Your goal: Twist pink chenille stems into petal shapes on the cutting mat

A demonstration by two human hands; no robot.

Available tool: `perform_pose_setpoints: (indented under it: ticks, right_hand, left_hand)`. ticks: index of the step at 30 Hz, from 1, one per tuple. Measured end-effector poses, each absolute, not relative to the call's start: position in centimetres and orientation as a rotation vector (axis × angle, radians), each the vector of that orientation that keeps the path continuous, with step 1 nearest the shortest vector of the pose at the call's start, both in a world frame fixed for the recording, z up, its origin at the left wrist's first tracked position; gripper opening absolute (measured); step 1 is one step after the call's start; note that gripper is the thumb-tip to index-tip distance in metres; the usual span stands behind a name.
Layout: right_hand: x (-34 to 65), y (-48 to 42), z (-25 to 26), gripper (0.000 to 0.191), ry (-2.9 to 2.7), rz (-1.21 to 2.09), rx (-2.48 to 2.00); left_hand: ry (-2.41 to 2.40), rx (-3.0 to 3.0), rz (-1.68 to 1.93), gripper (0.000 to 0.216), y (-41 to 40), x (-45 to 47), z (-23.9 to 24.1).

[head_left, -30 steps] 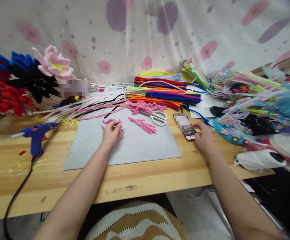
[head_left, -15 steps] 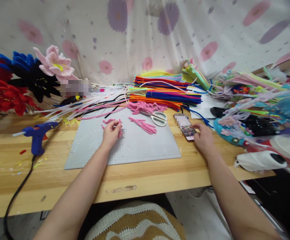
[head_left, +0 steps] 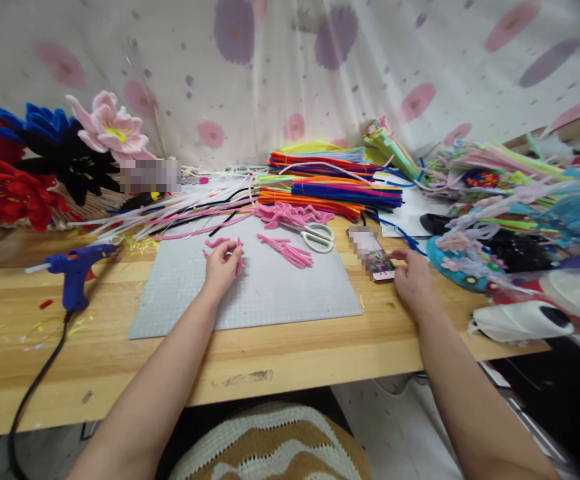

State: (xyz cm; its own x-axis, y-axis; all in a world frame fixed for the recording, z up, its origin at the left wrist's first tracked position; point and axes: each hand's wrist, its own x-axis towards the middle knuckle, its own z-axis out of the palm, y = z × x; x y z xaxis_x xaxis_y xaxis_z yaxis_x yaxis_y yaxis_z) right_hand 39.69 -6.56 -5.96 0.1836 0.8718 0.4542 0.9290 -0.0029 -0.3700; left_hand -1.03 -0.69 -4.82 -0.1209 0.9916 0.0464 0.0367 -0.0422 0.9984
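The right hand (head_left: 413,280) had slid a little to the right along the desk (head_left: 120,367), its fingertips now at the near right edge of the smartphone (head_left: 375,259), which lay flat just beside the grey cutting mat (head_left: 270,297). Its grip was loose, fingers spread and holding nothing. The left hand (head_left: 221,267) had stayed on the mat, its grip pinching bent pink pipe-cleaner pieces (head_left: 240,259) between thumb and fingertips. More cut pink pieces (head_left: 287,250) lay near white-handled scissors (head_left: 319,235). A blue glue gun (head_left: 75,270) stood well to the left.
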Motion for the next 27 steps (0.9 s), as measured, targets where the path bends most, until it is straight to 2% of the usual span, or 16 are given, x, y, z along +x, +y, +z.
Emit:
perform_pose_setpoints:
  ticks: [18, 27]
  right_hand:
    - [40.0, -8.2, -5.5, 0.039, -1.67, -0.112, -1.9]
    - [40.7, -9.7, -6.1, 0.034, -1.664, -0.246, -1.877]
  left_hand:
    - [1.332, 1.192, 1.344, 0.026, -0.7, -1.0, -4.9]
    - [1.331, 1.197, 1.348, 0.027, -0.7, -0.9, -4.7]
